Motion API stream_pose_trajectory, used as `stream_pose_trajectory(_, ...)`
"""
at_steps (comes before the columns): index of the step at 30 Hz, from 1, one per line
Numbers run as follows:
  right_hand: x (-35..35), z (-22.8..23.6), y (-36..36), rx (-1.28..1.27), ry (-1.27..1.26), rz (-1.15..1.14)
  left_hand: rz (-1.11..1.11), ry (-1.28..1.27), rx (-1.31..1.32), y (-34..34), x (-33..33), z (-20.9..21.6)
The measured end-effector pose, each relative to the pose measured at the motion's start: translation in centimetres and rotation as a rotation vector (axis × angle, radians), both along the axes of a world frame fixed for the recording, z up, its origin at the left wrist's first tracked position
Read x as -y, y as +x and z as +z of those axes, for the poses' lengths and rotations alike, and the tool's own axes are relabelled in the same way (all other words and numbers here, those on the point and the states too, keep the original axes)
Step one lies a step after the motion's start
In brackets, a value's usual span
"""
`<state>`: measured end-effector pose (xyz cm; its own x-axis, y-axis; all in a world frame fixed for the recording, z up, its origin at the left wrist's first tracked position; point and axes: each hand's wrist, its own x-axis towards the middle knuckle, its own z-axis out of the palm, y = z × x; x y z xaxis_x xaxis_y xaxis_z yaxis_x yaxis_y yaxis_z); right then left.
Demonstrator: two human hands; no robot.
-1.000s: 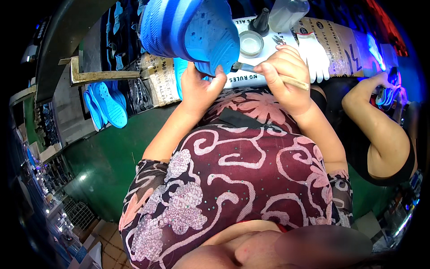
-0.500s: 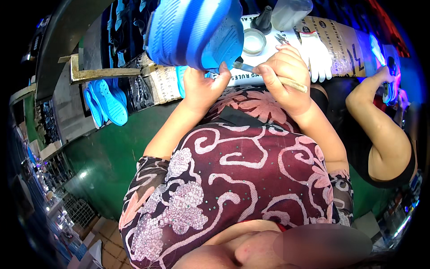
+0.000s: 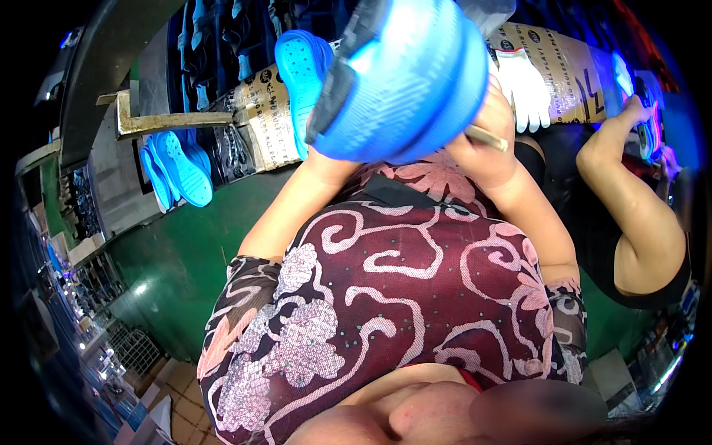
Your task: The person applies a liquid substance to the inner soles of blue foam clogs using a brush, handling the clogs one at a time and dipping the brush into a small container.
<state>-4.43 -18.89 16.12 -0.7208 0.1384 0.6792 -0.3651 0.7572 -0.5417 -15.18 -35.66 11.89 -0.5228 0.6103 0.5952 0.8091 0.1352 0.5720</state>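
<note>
One large blue shoe [image 3: 404,78] fills the upper middle of the view, raised close to the camera so that it blocks most of both hands. Its upper is bright blue knit with a fine ribbed texture, rounded and bulging, and a dark grey strip runs along its left edge. It sits directly above the left hand [image 3: 326,159], which supports it from underneath; only the wrist and heel of that hand show, so how far its fingers are curled cannot be told. Just to the right of the shoe, the right hand [image 3: 486,141] is closed around a thin tan stick-like tool [image 3: 486,137], whose end pokes out to the right of the fingers. Beyond the left hand, a blue shoe sole [image 3: 300,74] stands upright. Further left of that hand, more blue soles [image 3: 178,170] hang in a cluster. Beyond the right hand lies a white glove [image 3: 526,89] on printed cardboard.
</note>
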Motion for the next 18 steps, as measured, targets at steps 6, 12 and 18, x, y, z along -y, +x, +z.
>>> stream_pose_trajectory(6,0.1,0.5,1.0,-0.02,0.084,-0.026,-0.03,0.1,0.059,0.5,-0.6,1.1)
stream_pose_trajectory(12,-1.6,0.7,2.4,0.051,-0.076,-0.097,-0.019,0.224,0.293,-0.7,-0.4,0.1)
stream_pose_trajectory(18,-3.6,-2.1,4.2,0.127,-0.453,-0.216,-0.111,0.191,0.636,-3.2,1.7,5.4)
